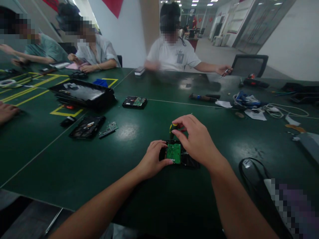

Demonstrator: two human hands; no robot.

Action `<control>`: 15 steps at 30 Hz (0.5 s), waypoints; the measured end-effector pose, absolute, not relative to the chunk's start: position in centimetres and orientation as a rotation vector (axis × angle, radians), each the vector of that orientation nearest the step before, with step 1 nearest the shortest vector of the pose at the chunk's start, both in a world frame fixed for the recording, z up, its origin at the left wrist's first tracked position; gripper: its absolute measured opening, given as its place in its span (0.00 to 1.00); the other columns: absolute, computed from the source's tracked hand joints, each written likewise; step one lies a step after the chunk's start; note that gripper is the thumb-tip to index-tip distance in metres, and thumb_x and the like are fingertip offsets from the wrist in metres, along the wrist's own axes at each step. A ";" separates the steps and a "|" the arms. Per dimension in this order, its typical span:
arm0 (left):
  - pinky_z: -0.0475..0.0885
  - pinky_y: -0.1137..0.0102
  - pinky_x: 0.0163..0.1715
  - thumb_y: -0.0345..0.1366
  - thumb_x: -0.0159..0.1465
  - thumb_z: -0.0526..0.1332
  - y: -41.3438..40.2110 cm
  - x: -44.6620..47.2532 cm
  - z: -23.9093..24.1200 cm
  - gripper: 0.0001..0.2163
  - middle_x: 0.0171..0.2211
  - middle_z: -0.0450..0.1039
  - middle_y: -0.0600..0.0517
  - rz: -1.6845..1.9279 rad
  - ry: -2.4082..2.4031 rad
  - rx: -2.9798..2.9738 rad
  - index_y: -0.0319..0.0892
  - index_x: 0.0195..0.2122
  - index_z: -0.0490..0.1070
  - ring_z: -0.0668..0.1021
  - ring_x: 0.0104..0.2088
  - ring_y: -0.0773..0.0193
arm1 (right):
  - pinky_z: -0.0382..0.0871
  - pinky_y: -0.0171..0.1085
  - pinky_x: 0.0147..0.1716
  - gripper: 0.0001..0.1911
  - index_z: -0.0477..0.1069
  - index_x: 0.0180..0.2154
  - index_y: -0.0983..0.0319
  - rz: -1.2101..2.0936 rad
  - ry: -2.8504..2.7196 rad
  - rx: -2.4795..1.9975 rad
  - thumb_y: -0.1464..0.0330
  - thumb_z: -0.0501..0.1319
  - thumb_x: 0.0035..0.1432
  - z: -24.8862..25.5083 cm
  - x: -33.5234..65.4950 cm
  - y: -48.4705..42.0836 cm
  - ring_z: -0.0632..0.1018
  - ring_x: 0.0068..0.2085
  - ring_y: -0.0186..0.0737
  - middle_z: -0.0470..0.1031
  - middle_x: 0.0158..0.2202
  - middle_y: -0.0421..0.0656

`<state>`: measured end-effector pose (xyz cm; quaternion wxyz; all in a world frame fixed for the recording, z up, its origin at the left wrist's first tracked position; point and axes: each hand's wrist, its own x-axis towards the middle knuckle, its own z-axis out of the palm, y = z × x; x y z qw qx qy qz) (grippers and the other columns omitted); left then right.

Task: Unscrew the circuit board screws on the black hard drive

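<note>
A black hard drive (190,161) with a green circuit board (173,153) on its upper face lies on the dark green table in front of me. My left hand (156,157) grips the drive at its left end, thumb on the near edge and fingers on the far one. In my right hand (195,134) is a screwdriver with a black and yellow handle (172,128), held upright between thumb and fingers. Its lower end points at the far edge of the board; whether the tip sits in a screw is too small to tell.
To the left lie an opened black casing (87,126), a loose circuit board (109,129) and a stack of black trays (83,93). Another hard drive (134,102) lies farther back. A black cable (251,172) curves at right. Several people sit across the table.
</note>
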<state>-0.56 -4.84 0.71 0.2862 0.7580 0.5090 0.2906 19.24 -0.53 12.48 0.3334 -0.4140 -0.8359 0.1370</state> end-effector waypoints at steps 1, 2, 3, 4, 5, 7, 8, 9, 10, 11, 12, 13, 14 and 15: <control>0.66 0.47 0.63 0.43 0.60 0.72 -4.9 -0.6 0.7 0.24 0.59 0.68 0.44 0.782 1.356 2.031 0.45 0.54 0.68 0.68 0.62 0.48 | 0.72 0.45 0.47 0.09 0.70 0.47 0.59 0.344 -2.180 -1.087 0.72 0.61 0.65 12.4 19.2 -0.5 0.76 0.47 0.44 0.74 0.47 0.47; 0.66 0.47 0.63 0.43 0.60 0.72 -4.9 -0.6 0.6 0.24 0.59 0.68 0.44 0.789 1.352 2.039 0.45 0.54 0.68 0.68 0.62 0.48 | 0.72 0.45 0.47 0.08 0.70 0.46 0.59 0.330 -2.175 -1.093 0.71 0.61 0.65 12.4 19.3 -0.5 0.76 0.46 0.44 0.74 0.47 0.47; 0.66 0.47 0.63 0.43 0.60 0.72 -4.9 -0.6 0.6 0.24 0.58 0.68 0.44 0.792 1.347 2.046 0.45 0.54 0.68 0.68 0.62 0.48 | 0.72 0.45 0.46 0.07 0.70 0.45 0.59 0.319 -2.167 -1.096 0.71 0.62 0.64 12.3 19.3 -0.4 0.76 0.46 0.44 0.74 0.47 0.47; 0.67 0.48 0.63 0.43 0.60 0.72 -4.8 -0.6 0.5 0.24 0.58 0.68 0.44 0.794 1.343 2.054 0.45 0.54 0.68 0.68 0.62 0.48 | 0.72 0.45 0.46 0.07 0.70 0.45 0.60 0.312 -2.158 -1.100 0.71 0.62 0.64 12.3 19.3 -0.4 0.76 0.46 0.45 0.75 0.47 0.48; 0.67 0.48 0.62 0.44 0.60 0.72 -4.8 -0.7 0.3 0.23 0.58 0.69 0.44 0.794 1.339 2.061 0.45 0.54 0.68 0.68 0.62 0.48 | 0.72 0.45 0.46 0.07 0.70 0.44 0.60 0.312 -2.151 -1.105 0.71 0.62 0.64 12.2 19.4 -0.3 0.77 0.45 0.45 0.75 0.47 0.48; 0.67 0.48 0.62 0.44 0.60 0.72 -4.7 -0.7 0.1 0.23 0.58 0.69 0.44 0.793 1.336 2.073 0.45 0.54 0.68 0.69 0.62 0.47 | 0.72 0.46 0.47 0.07 0.70 0.45 0.60 0.332 -2.145 -1.110 0.70 0.62 0.64 12.1 19.5 -0.2 0.78 0.45 0.46 0.77 0.46 0.48; 0.67 0.48 0.62 0.45 0.60 0.72 -4.6 -0.7 0.1 0.24 0.58 0.69 0.44 0.795 1.336 2.079 0.45 0.53 0.68 0.69 0.62 0.47 | 0.72 0.47 0.47 0.08 0.70 0.46 0.60 0.345 -2.142 -1.111 0.70 0.61 0.65 12.1 19.6 -0.1 0.78 0.46 0.46 0.78 0.46 0.47; 0.67 0.48 0.62 0.45 0.60 0.72 -4.6 -0.8 0.0 0.24 0.57 0.70 0.44 0.800 1.340 2.082 0.44 0.53 0.69 0.69 0.61 0.47 | 0.71 0.47 0.48 0.08 0.71 0.47 0.60 0.353 -2.140 -1.110 0.70 0.60 0.65 12.1 19.7 -0.1 0.79 0.46 0.46 0.79 0.46 0.47; 0.67 0.49 0.62 0.46 0.60 0.72 -4.6 -0.8 0.0 0.24 0.57 0.70 0.44 0.797 1.342 2.086 0.44 0.53 0.69 0.69 0.61 0.47 | 0.71 0.47 0.48 0.09 0.71 0.47 0.60 0.355 -2.142 -1.109 0.70 0.60 0.65 12.2 19.8 -0.1 0.79 0.45 0.46 0.79 0.46 0.47; 0.67 0.49 0.62 0.46 0.60 0.72 -4.6 -0.8 0.0 0.23 0.57 0.70 0.44 0.788 1.339 2.096 0.44 0.52 0.69 0.69 0.61 0.47 | 0.71 0.47 0.48 0.08 0.72 0.46 0.59 0.348 -2.146 -1.107 0.71 0.60 0.64 12.2 19.8 -0.1 0.80 0.45 0.47 0.80 0.46 0.46; 0.67 0.49 0.61 0.47 0.59 0.72 -4.6 -0.9 0.0 0.24 0.56 0.71 0.44 0.788 1.335 2.103 0.45 0.52 0.69 0.70 0.61 0.47 | 0.71 0.47 0.48 0.08 0.72 0.45 0.59 0.335 -2.153 -1.100 0.71 0.61 0.64 12.3 19.9 -0.2 0.80 0.45 0.47 0.80 0.45 0.46; 0.67 0.49 0.61 0.47 0.59 0.72 -4.6 -0.9 0.1 0.24 0.56 0.71 0.44 0.787 1.336 2.103 0.45 0.53 0.69 0.70 0.60 0.47 | 0.71 0.47 0.48 0.07 0.73 0.44 0.59 0.322 -2.164 -1.091 0.71 0.61 0.63 12.4 19.9 -0.3 0.79 0.44 0.46 0.80 0.44 0.45; 0.68 0.49 0.61 0.46 0.59 0.72 -4.6 -0.9 0.1 0.24 0.56 0.71 0.44 0.781 1.337 2.107 0.45 0.53 0.70 0.71 0.60 0.47 | 0.71 0.46 0.47 0.07 0.73 0.43 0.59 0.308 -2.172 -1.084 0.71 0.62 0.63 12.5 19.9 -0.3 0.79 0.44 0.46 0.80 0.44 0.45; 0.68 0.50 0.60 0.46 0.59 0.72 -4.5 -0.9 0.1 0.24 0.55 0.72 0.44 0.779 1.335 2.113 0.45 0.53 0.70 0.71 0.59 0.47 | 0.71 0.45 0.47 0.06 0.73 0.43 0.59 0.294 -2.177 -1.080 0.70 0.63 0.63 12.6 19.8 -0.4 0.79 0.43 0.45 0.80 0.43 0.45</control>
